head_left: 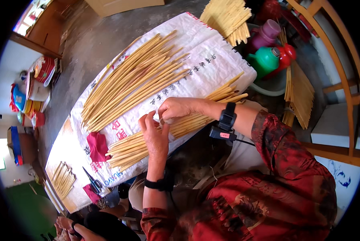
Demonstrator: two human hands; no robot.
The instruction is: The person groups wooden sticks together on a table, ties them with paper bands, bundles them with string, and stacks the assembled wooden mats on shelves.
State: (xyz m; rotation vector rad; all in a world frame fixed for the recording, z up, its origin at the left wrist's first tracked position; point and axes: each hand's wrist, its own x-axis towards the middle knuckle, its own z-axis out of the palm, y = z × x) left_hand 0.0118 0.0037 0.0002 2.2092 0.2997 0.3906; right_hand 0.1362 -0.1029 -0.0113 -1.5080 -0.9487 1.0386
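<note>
My left hand is over the lower bundle of pale straw-coloured sticks, fingers bent and raised, thumb near my right hand. My right hand is closed just above and right of it, fingertips meeting at a small pale thing that I cannot make out. The bundle runs from lower left to upper right beneath both hands, on a white printed woven sheet. A second spread of long sticks lies farther back. A red cloth is left of the bundle, and dark-handled scissors lie toward the lower left.
Short sticks lie at the table's left end. Stick mats are at the back right, beside a green flask, other containers in a basin and a wooden frame. Another person's hand is at the lower left.
</note>
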